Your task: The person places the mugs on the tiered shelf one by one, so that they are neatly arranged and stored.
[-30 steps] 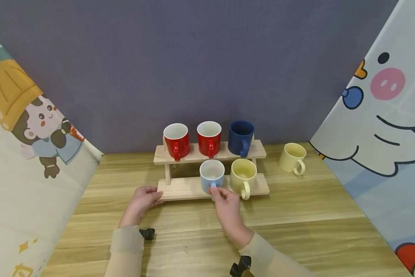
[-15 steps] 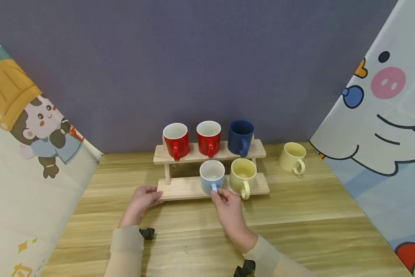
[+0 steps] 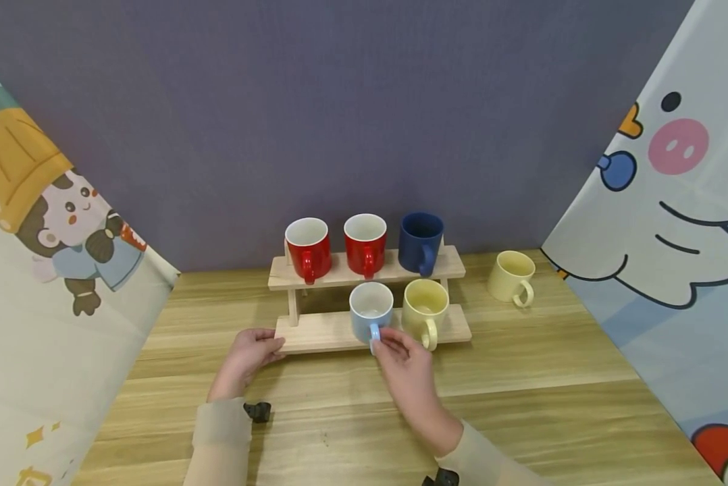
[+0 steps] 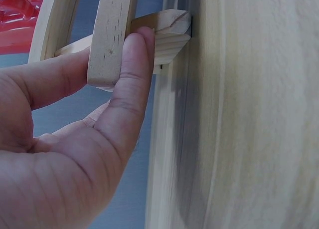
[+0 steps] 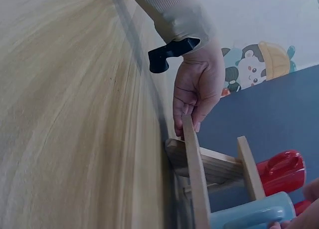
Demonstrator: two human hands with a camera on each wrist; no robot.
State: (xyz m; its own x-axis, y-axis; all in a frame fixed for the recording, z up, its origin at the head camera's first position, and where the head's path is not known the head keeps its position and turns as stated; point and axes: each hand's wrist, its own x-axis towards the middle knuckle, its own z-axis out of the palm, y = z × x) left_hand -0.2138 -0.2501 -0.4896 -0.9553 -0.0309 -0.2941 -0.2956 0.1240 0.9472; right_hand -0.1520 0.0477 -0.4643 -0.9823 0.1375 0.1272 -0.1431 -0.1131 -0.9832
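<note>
On the lower board of a two-tier wooden shelf [image 3: 321, 331] stands a light blue mug [image 3: 367, 322], its handle facing the person. My right hand [image 3: 409, 371] has its bent thumb and fingers at that handle; how far they wrap it is partly hidden. In the right wrist view only a few of its fingers show beside the mug [image 5: 259, 211]. My left hand [image 3: 245, 358] pinches the left end of the lower board, with the thumb on one face and fingers on the other, as the left wrist view shows at the board [image 4: 112, 44].
A yellow mug [image 3: 421, 314] stands right of the light blue one, close to my right hand. The upper tier bears two red mugs [image 3: 308, 253] and a dark blue mug [image 3: 421, 244]. Another yellow mug [image 3: 510, 278] stands on the table at the right. A grey wall [image 3: 364, 121] rises behind.
My right hand has shifted slightly right and toward the person, showing more of the light blue mug's handle. The mug stays almost in place. My left hand keeps its grip on the shelf.
</note>
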